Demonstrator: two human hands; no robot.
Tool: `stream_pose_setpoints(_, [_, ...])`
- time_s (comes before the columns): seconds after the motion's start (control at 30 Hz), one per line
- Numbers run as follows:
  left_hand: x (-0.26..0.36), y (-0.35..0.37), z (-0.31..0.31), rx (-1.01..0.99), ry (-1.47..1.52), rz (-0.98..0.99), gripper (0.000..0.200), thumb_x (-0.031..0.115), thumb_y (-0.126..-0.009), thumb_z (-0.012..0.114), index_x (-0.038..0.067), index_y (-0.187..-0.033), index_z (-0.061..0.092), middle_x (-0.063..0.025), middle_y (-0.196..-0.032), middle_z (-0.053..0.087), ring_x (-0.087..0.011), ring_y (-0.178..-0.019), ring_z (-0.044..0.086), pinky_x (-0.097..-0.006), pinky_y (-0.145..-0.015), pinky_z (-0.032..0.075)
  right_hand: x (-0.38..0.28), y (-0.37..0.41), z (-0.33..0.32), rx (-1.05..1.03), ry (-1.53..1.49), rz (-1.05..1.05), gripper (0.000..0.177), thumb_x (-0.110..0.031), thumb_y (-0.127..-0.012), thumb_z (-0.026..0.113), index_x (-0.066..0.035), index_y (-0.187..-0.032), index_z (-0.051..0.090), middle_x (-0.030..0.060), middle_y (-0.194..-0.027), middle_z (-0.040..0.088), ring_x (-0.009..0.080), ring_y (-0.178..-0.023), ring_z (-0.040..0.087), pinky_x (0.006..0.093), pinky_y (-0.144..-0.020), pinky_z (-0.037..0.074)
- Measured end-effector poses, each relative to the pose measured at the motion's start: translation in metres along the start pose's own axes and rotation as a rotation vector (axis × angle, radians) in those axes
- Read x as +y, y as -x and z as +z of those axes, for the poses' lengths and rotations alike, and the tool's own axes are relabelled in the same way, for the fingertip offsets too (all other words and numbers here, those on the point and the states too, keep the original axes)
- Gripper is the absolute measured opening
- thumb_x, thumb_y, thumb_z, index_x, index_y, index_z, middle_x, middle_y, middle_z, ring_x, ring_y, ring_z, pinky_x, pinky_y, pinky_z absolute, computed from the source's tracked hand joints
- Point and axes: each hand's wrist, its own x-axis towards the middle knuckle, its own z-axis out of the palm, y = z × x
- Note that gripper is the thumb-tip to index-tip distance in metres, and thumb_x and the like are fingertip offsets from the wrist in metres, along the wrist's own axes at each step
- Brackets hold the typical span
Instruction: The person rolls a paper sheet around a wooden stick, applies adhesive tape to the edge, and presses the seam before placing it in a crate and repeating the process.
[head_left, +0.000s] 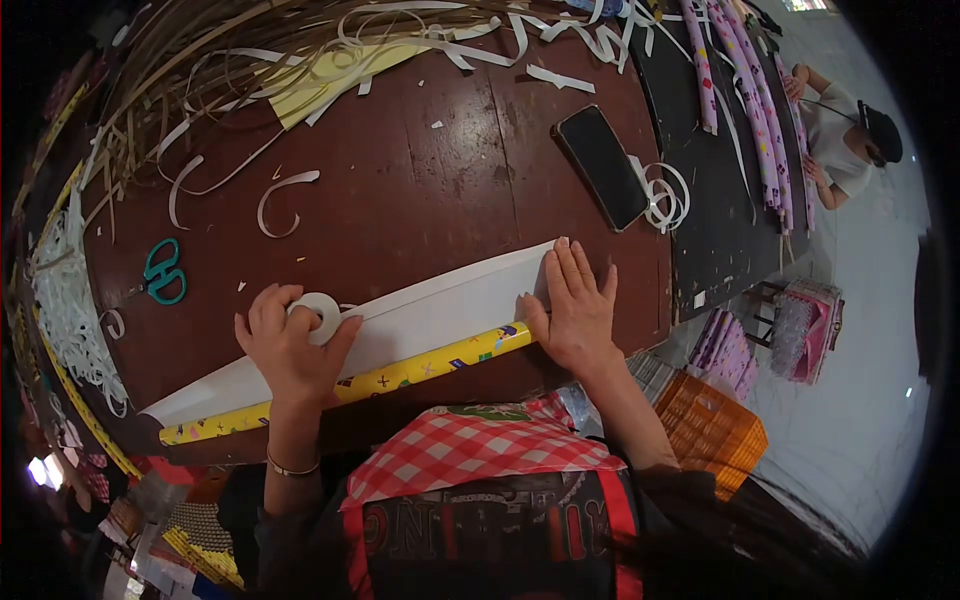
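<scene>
In front of me lies a partly rolled sheet of wrapping paper. Its yellow printed side (400, 378) forms a tube along the near edge, and its white back (440, 308) faces up behind it. My left hand (285, 345) is closed around a roll of white tape (320, 312) over the left half of the sheet. A strip along the sheet's far edge runs from about the roll toward the right. My right hand (578, 315) lies flat with fingers stretched on the sheet's right end, thumb beside the tube's end.
Teal-handled scissors (165, 272) lie at the left, a black phone (603, 168) at the back right. White strip scraps (285, 200) and brown strips (190, 70) litter the table (400, 190). Pink patterned tubes (750, 110) lie right; a person (840, 135) stands beyond them. An orange crate (710, 425) stands below.
</scene>
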Motion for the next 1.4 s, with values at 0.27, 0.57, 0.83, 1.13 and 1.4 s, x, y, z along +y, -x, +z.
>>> stream_pose_setpoints(0.27, [0.006,-0.013,-0.014,0.087,0.041,0.049,0.040,0.029,-0.059,0.085,0.012,-0.066,0.050,-0.0041,-0.105,0.056,-0.0275,-0.108,0.054,-0.0610,-0.090,0.030,0.000,-0.001,-0.001,-0.015,0.008,0.008,0.063,-0.040,-0.088,0.052,0.002,-0.134,0.043,0.0202,-0.145,0.036,0.0327,-0.136,0.033,0.0681,-0.105,0.012])
stream_pose_setpoints(0.57, [0.011,-0.023,-0.011,0.122,0.041,0.086,0.040,0.027,-0.057,0.085,0.012,-0.068,0.049,-0.0043,-0.108,0.056,-0.0283,-0.109,0.054,-0.0580,-0.094,0.031,0.001,0.002,-0.001,0.033,-0.003,0.032,0.062,-0.039,-0.086,0.053,0.001,-0.132,0.046,0.0187,-0.144,0.037,0.0361,-0.135,0.033,0.0695,-0.103,0.016])
stream_pose_setpoints(0.83, [0.003,-0.017,0.024,0.342,0.272,0.167,0.034,0.016,-0.061,0.078,0.010,-0.071,0.046,-0.0096,-0.107,0.057,-0.0346,-0.108,0.052,-0.0485,-0.093,0.032,0.006,0.011,0.004,0.187,-0.117,0.046,0.053,-0.036,-0.081,0.059,0.001,-0.119,0.056,0.0179,-0.138,0.042,0.0383,-0.132,0.033,0.0642,-0.104,0.019])
stream_pose_setpoints(1.13, [-0.001,-0.012,0.028,0.254,0.337,0.214,0.028,0.014,-0.074,0.073,0.006,-0.074,0.046,-0.0136,-0.113,0.054,-0.0336,-0.113,0.049,-0.0442,-0.093,0.040,0.002,0.013,0.008,0.365,-0.183,-0.095,0.034,-0.023,-0.076,0.066,-0.003,-0.104,0.061,0.0138,-0.116,0.053,0.0323,-0.116,0.047,0.0546,-0.101,0.031])
stream_pose_setpoints(1.4, [-0.005,-0.020,0.023,0.133,0.578,0.161,0.023,0.008,-0.075,0.068,0.004,-0.071,0.046,-0.0139,-0.105,0.055,-0.0261,-0.101,0.053,-0.0368,-0.085,0.043,0.003,0.008,0.010,0.387,-0.266,-0.083,0.033,-0.019,-0.077,0.064,0.002,-0.103,0.060,0.0180,-0.123,0.053,0.0337,-0.116,0.049,0.0489,-0.099,0.038])
